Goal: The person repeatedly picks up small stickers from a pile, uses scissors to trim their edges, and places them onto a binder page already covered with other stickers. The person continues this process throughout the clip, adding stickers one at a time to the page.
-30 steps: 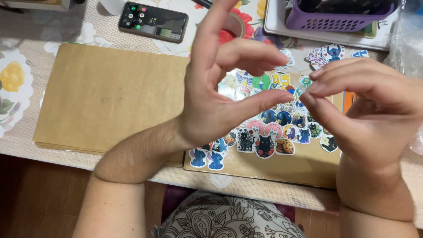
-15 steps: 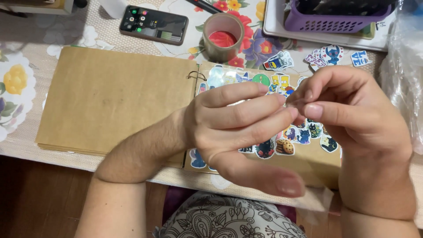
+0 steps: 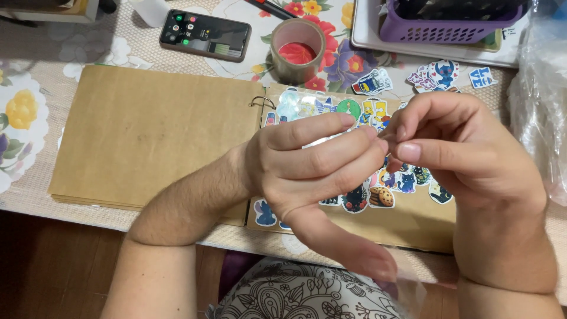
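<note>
At upper left of the frame, a phone [image 3: 205, 35] lies on the floral tablecloth [image 3: 23, 112]; below it, a brown kraft album [image 3: 147, 136] lies open. At centre, the left hand [image 3: 313, 168] meets the right hand [image 3: 466, 159], fingertips pressed together; whether they pinch anything cannot be told. Stickers [image 3: 378, 198] cover the album's right page beneath them. A tape roll [image 3: 297, 50] stands above.

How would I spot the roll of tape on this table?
Find the open brown scrapbook on the flowered tablecloth. Just above its ring binding, right of the dark phone, stands the tape roll: the only round brown ring, showing red through its hole.
</note>
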